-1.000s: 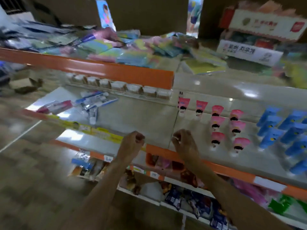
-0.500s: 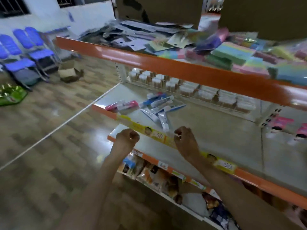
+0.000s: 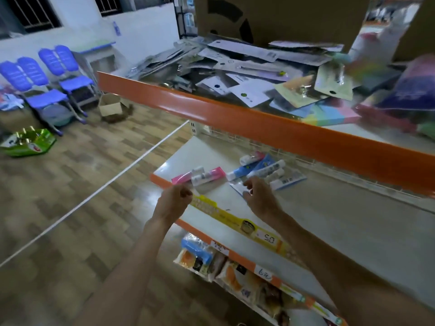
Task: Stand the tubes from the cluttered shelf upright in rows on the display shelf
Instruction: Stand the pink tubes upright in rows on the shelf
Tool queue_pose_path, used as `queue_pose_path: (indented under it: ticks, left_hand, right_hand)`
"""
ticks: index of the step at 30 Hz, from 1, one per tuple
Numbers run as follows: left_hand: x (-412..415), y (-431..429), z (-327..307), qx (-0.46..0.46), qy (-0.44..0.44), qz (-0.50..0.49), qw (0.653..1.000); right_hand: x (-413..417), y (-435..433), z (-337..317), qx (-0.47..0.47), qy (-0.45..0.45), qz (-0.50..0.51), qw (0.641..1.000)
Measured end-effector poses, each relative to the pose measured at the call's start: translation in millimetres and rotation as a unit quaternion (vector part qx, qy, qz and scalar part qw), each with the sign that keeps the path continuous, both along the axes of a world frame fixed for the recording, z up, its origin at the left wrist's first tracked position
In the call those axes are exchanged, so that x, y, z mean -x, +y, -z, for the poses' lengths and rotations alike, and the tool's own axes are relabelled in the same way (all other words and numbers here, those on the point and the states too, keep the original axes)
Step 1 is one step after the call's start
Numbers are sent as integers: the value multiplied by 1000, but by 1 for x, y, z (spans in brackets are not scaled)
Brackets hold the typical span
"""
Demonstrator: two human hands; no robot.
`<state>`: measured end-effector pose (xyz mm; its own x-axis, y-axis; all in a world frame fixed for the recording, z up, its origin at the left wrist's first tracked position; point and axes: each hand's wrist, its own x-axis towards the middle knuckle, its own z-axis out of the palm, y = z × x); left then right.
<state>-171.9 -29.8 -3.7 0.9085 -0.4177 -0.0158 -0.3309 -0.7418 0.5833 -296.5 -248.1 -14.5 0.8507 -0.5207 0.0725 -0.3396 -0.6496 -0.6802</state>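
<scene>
A loose heap of tubes lies flat on the white middle shelf (image 3: 334,222). Two pink tubes (image 3: 200,176) lie at its left end near the front edge. Several blue and white tubes (image 3: 263,169) lie crosswise a little to the right. My left hand (image 3: 175,200) hovers at the shelf's front edge just below the pink tubes, fingers curled with nothing in them. My right hand (image 3: 257,196) reaches over the front edge, its fingertips at the near side of the blue tube heap; no tube is lifted.
An orange-fronted upper shelf (image 3: 259,123) heaped with flat packets overhangs the tubes. A yellow price strip (image 3: 237,222) runs along the middle shelf's edge. Snack packs (image 3: 211,262) fill the shelf below. Blue chairs (image 3: 47,90), a cardboard box (image 3: 110,107) and a green pack (image 3: 28,142) stand on the floor.
The view has swung left from the standing pink and blue rows to the lying tubes. Both hands have moved forward to the heap, the right one now reaching the blue tubes.
</scene>
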Motion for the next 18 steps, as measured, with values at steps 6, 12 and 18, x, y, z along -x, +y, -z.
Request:
queue_pose_path:
  ticks: [6, 12, 18]
  left_hand:
    - [-66, 6, 6, -12, 25, -39, 999]
    - [-109, 11, 16, -45, 33, -23, 998]
    - [-148, 2, 38, -108, 16, 75, 991]
  right_hand:
    - [-55, 9, 13, 27, 50, -49, 997]
    - [-104, 25, 22, 80, 104, -59, 990]
    - [-146, 44, 36, 182, 138, -77, 970]
